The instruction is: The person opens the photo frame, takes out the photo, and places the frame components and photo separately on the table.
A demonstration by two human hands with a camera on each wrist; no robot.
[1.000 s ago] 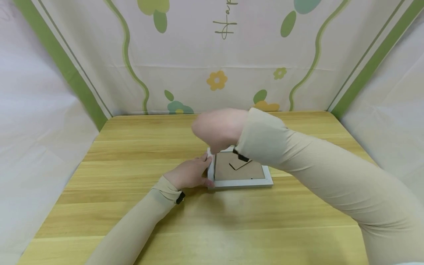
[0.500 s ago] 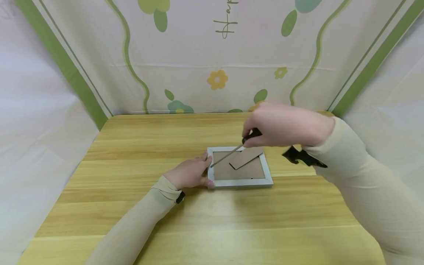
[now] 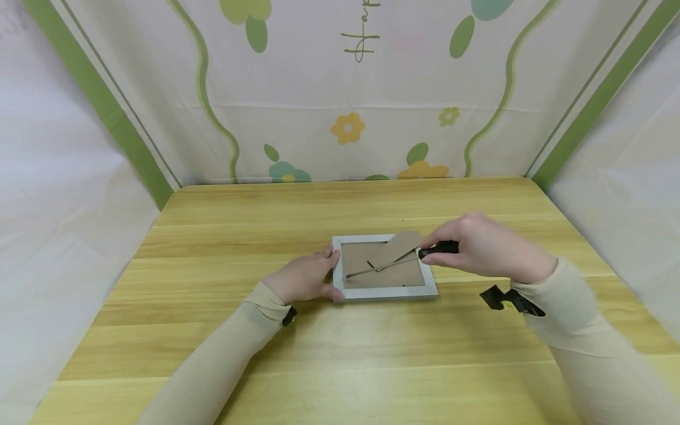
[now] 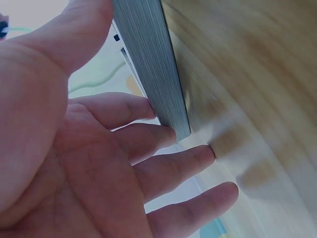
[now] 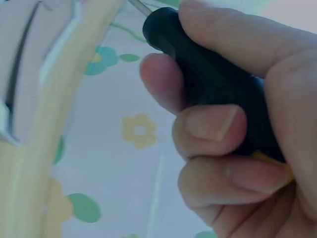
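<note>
A white picture frame (image 3: 390, 293) lies back side up, showing its brown backing board (image 3: 385, 278) and a slanted stand flap (image 3: 397, 247). My left hand (image 3: 303, 277) holds the frame's left side, thumb at the near corner. In the left wrist view, the index and middle fingertips touch the frame's grey edge (image 4: 148, 59), while the other two fingers stretch past it. My right hand (image 3: 486, 248) grips a screwdriver (image 3: 438, 250) by its black handle. Its thin metal shaft slopes left across the backing, with the tip close to the frame's left inner edge.
The wooden table (image 3: 297, 378) extends all around the frame. Behind it hangs a white cloth (image 3: 297, 77) with flowers and green stripes; more white cloth rises at both sides. Dark camera mounts are worn on both wrists.
My right hand has swung right and down from over the frame, so the screwdriver now lies at a flatter angle, tip still at the left side. The left hand and frame stay put.
</note>
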